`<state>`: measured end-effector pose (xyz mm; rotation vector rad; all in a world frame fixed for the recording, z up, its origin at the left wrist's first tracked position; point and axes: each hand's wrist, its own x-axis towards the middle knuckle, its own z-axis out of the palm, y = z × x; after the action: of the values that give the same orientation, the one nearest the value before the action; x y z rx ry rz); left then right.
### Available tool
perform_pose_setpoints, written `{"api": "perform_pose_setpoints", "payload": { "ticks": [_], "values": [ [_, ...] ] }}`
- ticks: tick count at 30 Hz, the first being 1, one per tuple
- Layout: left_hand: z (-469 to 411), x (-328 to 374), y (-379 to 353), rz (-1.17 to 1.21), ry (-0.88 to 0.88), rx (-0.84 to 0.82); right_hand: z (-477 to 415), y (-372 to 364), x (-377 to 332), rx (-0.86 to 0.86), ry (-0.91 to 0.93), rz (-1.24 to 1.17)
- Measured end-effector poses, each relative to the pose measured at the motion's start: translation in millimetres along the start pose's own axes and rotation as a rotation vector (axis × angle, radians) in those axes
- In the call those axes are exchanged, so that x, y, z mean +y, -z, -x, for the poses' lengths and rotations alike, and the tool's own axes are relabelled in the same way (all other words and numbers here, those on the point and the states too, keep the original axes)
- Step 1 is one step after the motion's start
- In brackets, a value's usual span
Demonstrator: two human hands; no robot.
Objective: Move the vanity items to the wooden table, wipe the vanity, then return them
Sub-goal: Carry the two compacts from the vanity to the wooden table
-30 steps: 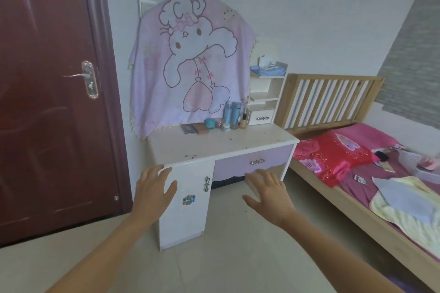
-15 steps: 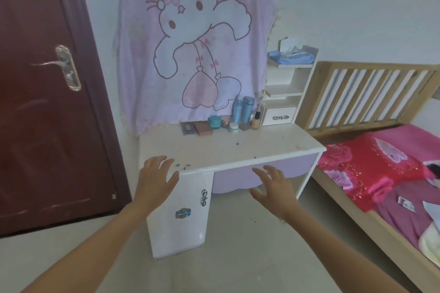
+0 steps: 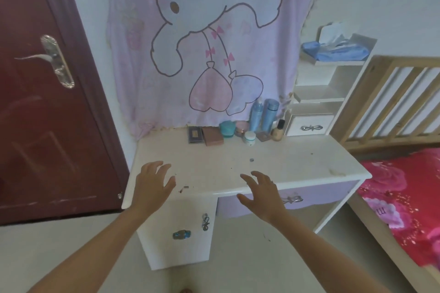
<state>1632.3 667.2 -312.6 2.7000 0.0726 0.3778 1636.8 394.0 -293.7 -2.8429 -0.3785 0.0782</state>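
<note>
The white vanity (image 3: 297, 164) stands against the wall with small crumbs and stains on its top. Along its back edge sit a dark palette (image 3: 195, 134), a brown palette (image 3: 212, 136), a teal jar (image 3: 227, 128), a pink compact (image 3: 242, 127), a small white jar (image 3: 249, 138), two blue bottles (image 3: 263, 115) and a foundation bottle (image 3: 278, 131). My left hand (image 3: 152, 184) hovers over the front left edge, fingers spread, holding nothing. My right hand (image 3: 262, 194) hovers over the front edge near the middle, also spread and holding nothing.
A pink cartoon blanket (image 3: 209, 38) hangs behind the vanity. White shelves (image 3: 319, 93) on its right carry a blue tissue pack (image 3: 333, 51). A dark red door (image 3: 35, 90) is on the left. A wooden bed (image 3: 400, 93) with red bedding (image 3: 402, 192) is on the right.
The view has come closer to the vanity. Both hands have moved forward from below the front edge to over the front of the top.
</note>
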Motion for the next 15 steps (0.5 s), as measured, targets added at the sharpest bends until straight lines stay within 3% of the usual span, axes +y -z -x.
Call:
{"api": "perform_pose_setpoints", "payload": {
  "ticks": [7, 15],
  "values": [
    [-99, -21, -41, 0.054, 0.027, -0.027, -115, 2, -3, -0.049, 0.008, 0.072],
    [-183, -46, -79, -0.002, 0.053, -0.201, -211, -26, -11, -0.15, -0.067, 0.031]
  ]
}}
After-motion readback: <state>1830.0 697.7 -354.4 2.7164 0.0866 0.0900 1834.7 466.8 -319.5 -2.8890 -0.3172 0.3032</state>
